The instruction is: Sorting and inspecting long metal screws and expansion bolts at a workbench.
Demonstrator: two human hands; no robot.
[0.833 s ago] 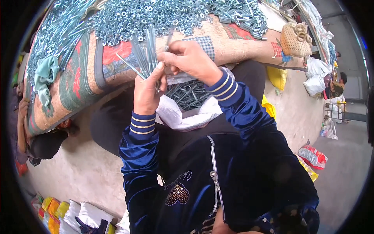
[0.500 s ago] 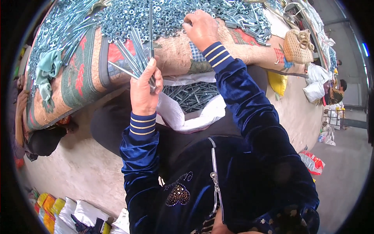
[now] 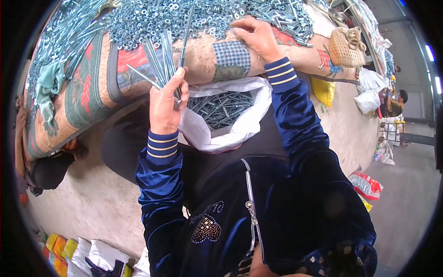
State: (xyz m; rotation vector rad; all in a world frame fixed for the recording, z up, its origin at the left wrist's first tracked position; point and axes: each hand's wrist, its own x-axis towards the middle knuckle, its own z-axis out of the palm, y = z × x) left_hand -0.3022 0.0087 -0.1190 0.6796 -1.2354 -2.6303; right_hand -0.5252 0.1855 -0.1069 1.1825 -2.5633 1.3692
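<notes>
My left hand [image 3: 167,104] grips a fan of several long metal bolts [image 3: 164,57] that stick up and away from me. My right hand [image 3: 256,34] reaches forward onto the patterned cloth [image 3: 207,57], fingertips at the edge of a big heap of small metal nuts and washers [image 3: 175,16]. Whether the fingers pinch a piece is hidden. Below both hands, on my lap, an open white bag [image 3: 244,129] holds many dark bolts [image 3: 219,108].
More long bolts [image 3: 64,34] lie at the cloth's left with a green rag [image 3: 46,90]. A woven basket [image 3: 348,46] sits at the right end. A yellow bag [image 3: 323,90], white sacks [image 3: 369,92] and a crouching person [image 3: 397,101] are on the floor beyond.
My right hand left the bundle in my left hand and reached forward to the pile of nuts. My left hand kept hold of the bolts and dropped slightly.
</notes>
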